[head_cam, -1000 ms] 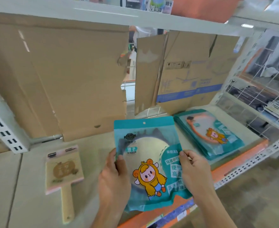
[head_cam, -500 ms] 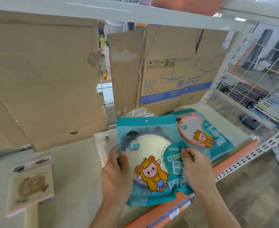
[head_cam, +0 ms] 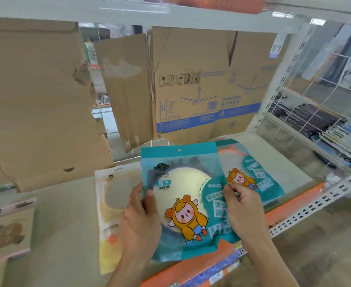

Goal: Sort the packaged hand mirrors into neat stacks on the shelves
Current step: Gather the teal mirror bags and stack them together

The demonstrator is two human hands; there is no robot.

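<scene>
The fingers of the left hand (head_cam: 141, 220) are closed on the left edge of a teal mirror packet (head_cam: 183, 195), with the thumb laid across its front. The right edge of the same packet is pinched by the curled fingers of the right hand (head_cam: 243, 210). The packet is held upright and tilted a little back, facing the camera, above the front edge of the shelf (head_cam: 67, 224). Its bottom end overlaps the orange strip (head_cam: 290, 206) that runs along that edge. A round mirror and a cartoon figure in a yellow hood can be seen on its front.

A stack of like teal packets (head_cam: 259, 172) lies flat towards the right front corner of the shelf. It is partly hidden behind the held packet and the right hand. A yellow packet (head_cam: 110, 214) lies flat just left of the left hand and reaches nearly to the front edge. Further left along the front edge lies a square mirror in pink-edged card (head_cam: 6, 230), cut off by the frame.

Torn cardboard sheets (head_cam: 35, 100) are stood against the back edge of the shelf, beside a flattened box printed with a ceiling fan (head_cam: 207, 90). The right end is closed off by a white wire grid (head_cam: 315, 100).
</scene>
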